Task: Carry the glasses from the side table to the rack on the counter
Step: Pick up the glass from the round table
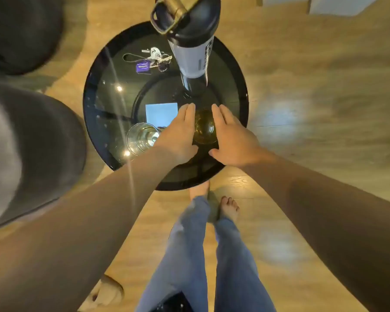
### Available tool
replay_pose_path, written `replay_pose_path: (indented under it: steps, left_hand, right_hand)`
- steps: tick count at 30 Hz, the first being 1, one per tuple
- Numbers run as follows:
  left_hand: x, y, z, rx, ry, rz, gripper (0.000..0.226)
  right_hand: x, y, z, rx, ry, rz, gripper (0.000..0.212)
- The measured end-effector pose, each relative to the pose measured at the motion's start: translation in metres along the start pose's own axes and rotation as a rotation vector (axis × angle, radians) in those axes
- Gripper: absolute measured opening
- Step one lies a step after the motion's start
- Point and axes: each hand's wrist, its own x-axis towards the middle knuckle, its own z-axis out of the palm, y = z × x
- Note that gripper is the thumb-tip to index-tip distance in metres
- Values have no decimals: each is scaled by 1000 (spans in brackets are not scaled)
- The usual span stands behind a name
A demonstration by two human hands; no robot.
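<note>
I look straight down on a round black glass side table (pixel 99 104). An amber-tinted glass (pixel 205 128) stands upright near its front edge. My left hand (pixel 179 134) is flat beside the glass on its left, and my right hand (pixel 231 136) is beside it on its right, fingers extended. Both hands flank the glass closely; whether they touch it I cannot tell. A clear glass (pixel 142 138) stands upright to the left of my left wrist. The rack and counter are out of view.
A tall black-lidded bottle (pixel 189 39) stands at the table's far side. Keys with a purple tag (pixel 150 60) and a blue card (pixel 161 114) lie on the tabletop. Dark grey seats (pixel 32 143) sit on the left. My bare feet and jeans are on the wood floor.
</note>
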Motion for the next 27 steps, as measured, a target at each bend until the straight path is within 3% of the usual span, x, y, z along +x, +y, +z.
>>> replay_pose_path:
  steps: [5, 13, 22, 27]
  left_hand:
    - [32, -11, 14, 10, -46, 62, 94]
    - [28, -14, 4, -120, 37, 183, 79]
    - [-40, 46, -123, -113, 112, 423, 83]
    - [-86, 100, -189, -123, 150, 519, 95]
  right_hand:
    - [27, 6, 15, 75, -43, 28, 111]
    - [26, 7, -6, 77, -22, -29, 103]
    - [-52, -34, -138, 102, 147, -119, 108]
    - [-119, -56, -217, 156, 264, -121, 110]
